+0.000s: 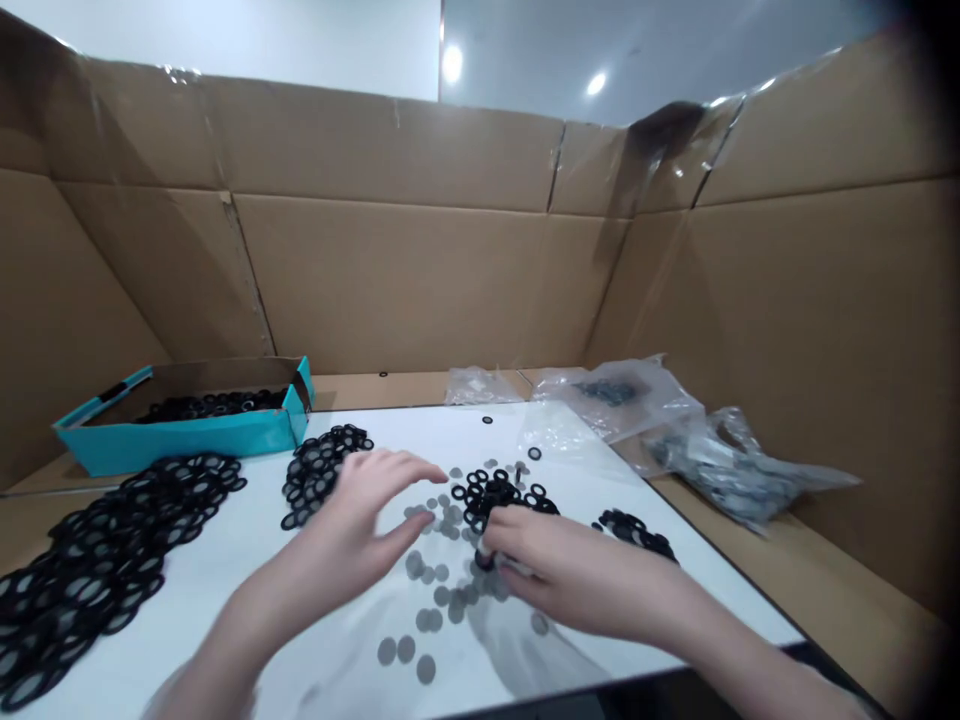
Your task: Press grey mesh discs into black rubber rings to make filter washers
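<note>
Our right hand is closed at the fingertips on a black ring at the near edge of the central heap. The fingers hide most of it, so we cannot tell whether it holds a grey disc. Our left hand is open, fingers spread, just above loose grey discs; there are roughly three dozen, and some may be hidden under our right hand. The central heap of black rings is too tangled to count. Three more patches of rings lie on the white board: a large one, cut off at the left edge, one beyond our left hand, and one at right. Farther off are one teal box holding rings, three plastic bags and a cardboard wall.
</note>
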`<state>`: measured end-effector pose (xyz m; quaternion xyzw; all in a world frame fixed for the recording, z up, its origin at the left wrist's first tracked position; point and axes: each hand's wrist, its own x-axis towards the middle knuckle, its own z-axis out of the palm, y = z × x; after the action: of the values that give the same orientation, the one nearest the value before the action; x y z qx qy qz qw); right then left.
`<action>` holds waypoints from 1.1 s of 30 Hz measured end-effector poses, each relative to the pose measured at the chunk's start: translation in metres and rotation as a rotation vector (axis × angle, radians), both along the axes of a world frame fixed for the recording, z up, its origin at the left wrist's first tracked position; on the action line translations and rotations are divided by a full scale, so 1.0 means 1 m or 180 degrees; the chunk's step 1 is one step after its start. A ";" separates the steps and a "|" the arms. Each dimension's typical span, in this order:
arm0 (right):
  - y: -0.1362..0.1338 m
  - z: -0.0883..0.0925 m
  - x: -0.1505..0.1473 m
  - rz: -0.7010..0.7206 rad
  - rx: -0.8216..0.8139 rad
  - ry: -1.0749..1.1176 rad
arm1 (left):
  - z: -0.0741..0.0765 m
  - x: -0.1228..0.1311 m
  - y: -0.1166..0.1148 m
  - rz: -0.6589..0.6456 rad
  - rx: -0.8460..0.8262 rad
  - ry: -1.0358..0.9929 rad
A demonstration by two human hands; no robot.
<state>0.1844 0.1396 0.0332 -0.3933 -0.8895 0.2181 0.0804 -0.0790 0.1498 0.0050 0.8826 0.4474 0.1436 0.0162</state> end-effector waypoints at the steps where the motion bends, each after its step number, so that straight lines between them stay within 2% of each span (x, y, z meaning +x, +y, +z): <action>1: -0.002 -0.015 -0.002 0.0025 0.0229 -0.0249 | -0.007 0.010 0.008 -0.0016 -0.0072 0.0036; 4: -0.009 -0.052 -0.010 -0.0094 0.0782 -0.0484 | -0.030 0.052 0.043 -0.0011 -0.0291 0.0074; 6: -0.010 -0.067 -0.014 -0.0102 0.0891 -0.0464 | -0.044 0.076 0.066 -0.0006 -0.0364 0.0004; 8: -0.008 -0.075 -0.015 -0.0108 0.0907 -0.0388 | -0.053 0.087 0.080 -0.0032 -0.0410 -0.0066; 11: -0.003 -0.078 -0.013 -0.0178 0.0763 -0.0229 | -0.059 0.083 0.089 -0.0059 -0.0485 -0.0272; 16: 0.013 -0.071 -0.008 -0.0338 0.0169 0.0141 | -0.060 0.061 0.091 -0.0025 -0.0695 -0.0806; 18: 0.025 -0.067 -0.007 -0.0271 -0.0045 0.0362 | -0.059 0.055 0.090 0.0071 -0.0895 -0.1391; 21: 0.054 -0.062 -0.010 -0.0180 -0.0234 0.0853 | -0.055 0.050 0.086 0.0325 -0.1546 -0.2569; 24: 0.087 -0.061 -0.022 -0.0095 -0.0653 0.1562 | -0.051 0.050 0.082 0.0694 -0.2122 -0.3421; 28: 0.119 -0.068 -0.037 -0.0157 -0.1190 0.2300 | -0.051 0.049 0.081 0.0932 -0.2389 -0.4158; 33: 0.125 -0.081 -0.042 -0.0611 -0.1490 0.2782 | -0.057 0.048 0.083 0.1031 -0.2648 -0.4570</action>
<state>0.1425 0.2641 -0.0480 -0.3527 -0.6598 0.5476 0.3747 -0.0310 0.2324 -0.0521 0.4243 0.4660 0.4937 0.5993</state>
